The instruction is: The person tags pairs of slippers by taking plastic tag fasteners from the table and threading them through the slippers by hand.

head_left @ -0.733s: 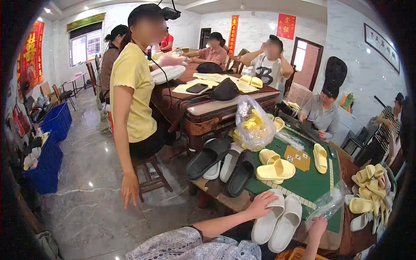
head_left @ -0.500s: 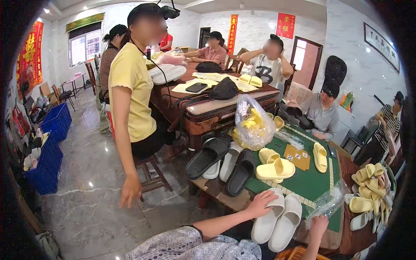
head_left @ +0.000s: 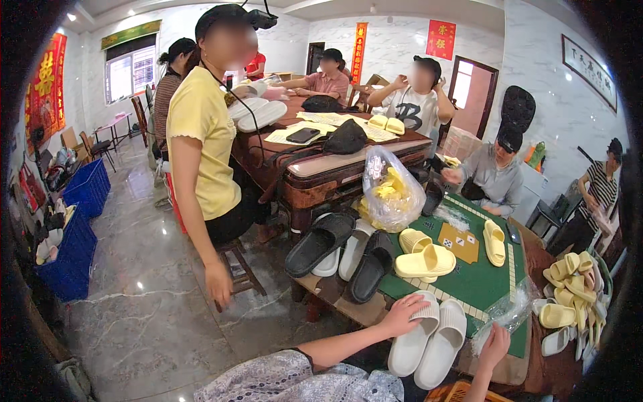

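My left hand (head_left: 404,315) grips the upper of a white slipper (head_left: 410,347), fingers over its ribbed strap. Its white mate (head_left: 443,348) lies right alongside, at the near edge of the table. My right hand (head_left: 495,345) is at a clear plastic bag (head_left: 507,313) of thin transparent pieces; its fingers are pinched together, and what they hold is too small to make out. Beyond the white pair sit yellow slippers (head_left: 426,260) on the green mat (head_left: 462,278). To their left are black slippers (head_left: 372,268) and more white ones.
A bag of yellow pieces (head_left: 394,191) stands behind the slippers. Yellow and white slippers are heaped at right (head_left: 569,295). An orange basket (head_left: 462,390) is close below. A person in yellow (head_left: 204,147) sits at left; another in grey (head_left: 495,177) works across the mat.
My right hand has shifted slightly, its fingertips turning upward beside the clear bag. My left hand stays on the slipper. The person in yellow has swung an arm rightward.
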`<state>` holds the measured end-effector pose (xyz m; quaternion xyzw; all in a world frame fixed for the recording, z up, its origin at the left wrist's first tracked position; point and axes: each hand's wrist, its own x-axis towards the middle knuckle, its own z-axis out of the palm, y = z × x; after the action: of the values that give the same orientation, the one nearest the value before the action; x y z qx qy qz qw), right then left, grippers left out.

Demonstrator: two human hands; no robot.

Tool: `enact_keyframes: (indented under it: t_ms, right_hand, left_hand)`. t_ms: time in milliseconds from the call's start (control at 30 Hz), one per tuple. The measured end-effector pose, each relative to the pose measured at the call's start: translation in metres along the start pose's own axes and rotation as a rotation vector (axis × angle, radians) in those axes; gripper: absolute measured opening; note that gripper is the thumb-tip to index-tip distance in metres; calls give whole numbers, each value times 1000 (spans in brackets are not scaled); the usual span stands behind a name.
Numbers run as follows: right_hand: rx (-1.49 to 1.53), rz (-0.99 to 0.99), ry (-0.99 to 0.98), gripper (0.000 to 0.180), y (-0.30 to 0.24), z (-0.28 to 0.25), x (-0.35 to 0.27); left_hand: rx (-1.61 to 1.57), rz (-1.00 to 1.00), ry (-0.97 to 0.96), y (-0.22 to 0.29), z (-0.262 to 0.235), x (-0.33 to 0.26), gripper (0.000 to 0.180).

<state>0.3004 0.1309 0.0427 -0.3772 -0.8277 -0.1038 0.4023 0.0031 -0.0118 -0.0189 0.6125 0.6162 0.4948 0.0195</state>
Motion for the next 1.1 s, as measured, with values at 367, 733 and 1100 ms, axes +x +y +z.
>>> enact_keyframes:
  t_ms: [367,733,1100]
  right_hand:
    - [221,150,-7,13,-21,0,3]
    - [427,231,51,14,-29,10,2]
    - [419,-53,-57,8,-121,-9,20]
  left_hand:
    - [-17,-12,-7,-3,0,0,49]
    - [-22,-27,-21,-3,3,-1,51]
    - [65,182,146,26,-22,-1,59]
